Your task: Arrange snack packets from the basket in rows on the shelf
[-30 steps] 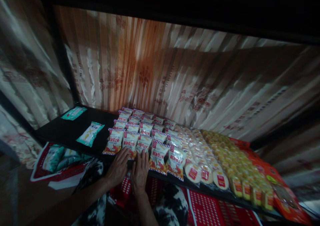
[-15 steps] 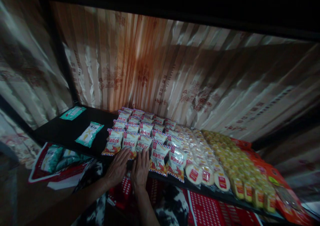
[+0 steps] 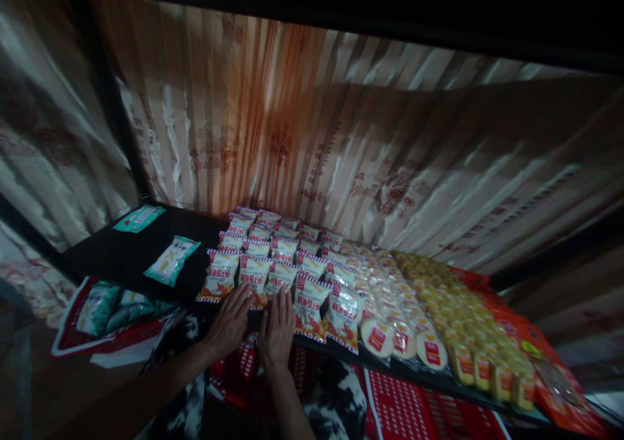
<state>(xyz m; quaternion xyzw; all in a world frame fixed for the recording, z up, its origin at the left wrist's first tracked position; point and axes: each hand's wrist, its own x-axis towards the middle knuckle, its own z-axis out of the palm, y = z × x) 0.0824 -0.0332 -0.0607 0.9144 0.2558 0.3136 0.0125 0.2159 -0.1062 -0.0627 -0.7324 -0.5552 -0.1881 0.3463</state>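
Note:
Several white, red and orange snack bags stand in rows on a black shelf, their printing upside down to me. My left hand rests with outstretched fingers against the lower front of one bag in the front row. Beside it, my right hand lies with straight fingers on the lower part of the neighbouring bag. Both hands are open and neither grasps a bag. Their fingertips cover the bottoms of these two bags.
Two teal-and-white packets lie at the shelf's left. Right of the bags are rows of round wrapped crackers, yellow wrapped cakes and orange bags. Below are red baskets, one holding teal packets. Striped curtain hangs behind.
My view has shifted very slightly. Both hands stay against the same two front bags, with the right hand moved a touch rightward. The bags keep their places.

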